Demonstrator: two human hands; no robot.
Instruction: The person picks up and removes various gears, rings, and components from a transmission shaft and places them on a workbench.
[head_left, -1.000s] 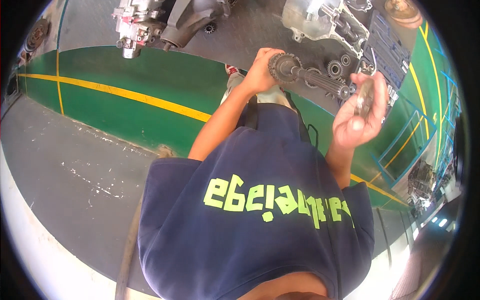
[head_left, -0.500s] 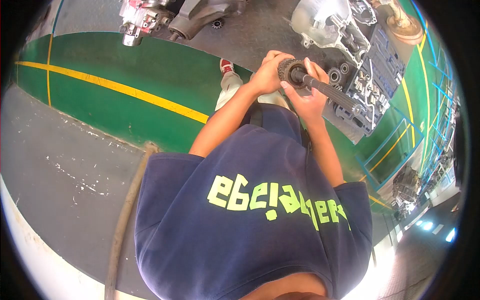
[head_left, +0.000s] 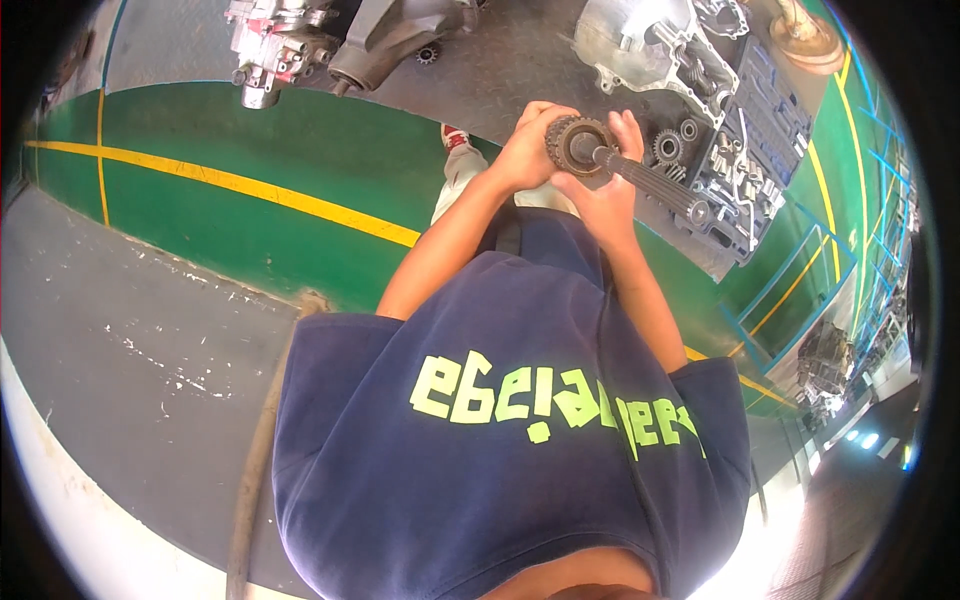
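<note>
A dark splined gear shaft (head_left: 655,188) is held between my two hands, its toothed gear end toward the left and its long splined end pointing to the lower right. My left hand (head_left: 526,155) wraps around the outer side of the gear. My right hand (head_left: 608,207) grips the other side, with the thumb close to the gear's lower rim and the fingers up behind the shaft. The shaft passes across the right hand and hides part of it. Both hands are closed on this one part, in front of the bench edge.
On the metal bench (head_left: 500,85) stand a silver gearbox housing (head_left: 625,45), a grey casting (head_left: 390,45) and a red-marked metal assembly (head_left: 275,45). Loose gears (head_left: 668,147) and an open socket set case (head_left: 765,105) lie at the right. Green floor (head_left: 200,230) has yellow lines.
The gear shaft and my right hand have shifted slightly left, and the shaft's free end sits a little higher. Both hands keep their hold. The whole view has moved a little too.
</note>
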